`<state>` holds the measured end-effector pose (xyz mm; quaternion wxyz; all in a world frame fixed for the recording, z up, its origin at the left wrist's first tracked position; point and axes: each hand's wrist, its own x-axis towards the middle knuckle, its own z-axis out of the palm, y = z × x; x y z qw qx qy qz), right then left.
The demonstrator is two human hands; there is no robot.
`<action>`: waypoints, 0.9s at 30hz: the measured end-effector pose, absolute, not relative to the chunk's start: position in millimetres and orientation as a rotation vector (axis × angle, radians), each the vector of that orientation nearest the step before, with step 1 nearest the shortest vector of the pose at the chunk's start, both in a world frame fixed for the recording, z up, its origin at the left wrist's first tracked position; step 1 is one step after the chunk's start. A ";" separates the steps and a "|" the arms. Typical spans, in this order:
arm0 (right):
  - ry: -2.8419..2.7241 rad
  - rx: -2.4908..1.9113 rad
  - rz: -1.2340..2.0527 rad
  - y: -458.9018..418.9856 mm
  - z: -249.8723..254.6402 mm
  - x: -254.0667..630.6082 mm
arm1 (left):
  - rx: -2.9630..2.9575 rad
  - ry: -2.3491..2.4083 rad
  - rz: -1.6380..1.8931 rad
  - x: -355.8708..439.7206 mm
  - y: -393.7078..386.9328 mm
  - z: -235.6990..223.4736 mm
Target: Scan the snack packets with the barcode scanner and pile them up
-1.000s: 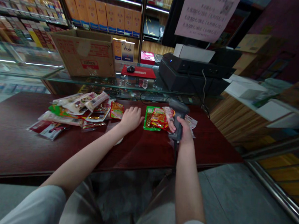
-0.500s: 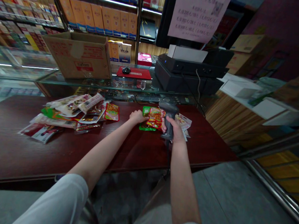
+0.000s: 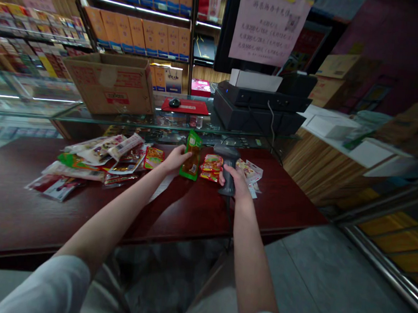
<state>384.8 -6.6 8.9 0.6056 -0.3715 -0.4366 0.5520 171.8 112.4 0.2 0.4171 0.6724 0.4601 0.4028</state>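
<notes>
My left hand (image 3: 177,158) is closed on the edge of a green snack packet (image 3: 191,164), which it holds raised and tilted over the dark red table. My right hand (image 3: 236,180) grips a grey barcode scanner (image 3: 228,174) by its handle, its head pointing left. Just left of the scanner, red snack packets (image 3: 211,167) lie on the table. White and pink packets (image 3: 250,171) lie partly behind the right hand. Left of my left hand is another red-and-green packet (image 3: 154,158). A pale patch, perhaps paper, shows under the left wrist.
A heap of snack packets (image 3: 97,160) covers part of the table (image 3: 119,207) on the left. Behind stand a glass counter with a cardboard box (image 3: 110,85), a mouse (image 3: 174,102) on a red mat and a black cash drawer (image 3: 255,114). The scanner's cable hangs over the front edge.
My left hand has lifted the green packet off the table, moved it left and turned it. The red packets beside it now show uncovered. The scanner stays in my right hand.
</notes>
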 end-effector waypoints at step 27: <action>-1.350 -0.707 1.758 -16.1 4.2 365.1 | 1.655 1.215 1.478 84.2 85.5 -8.7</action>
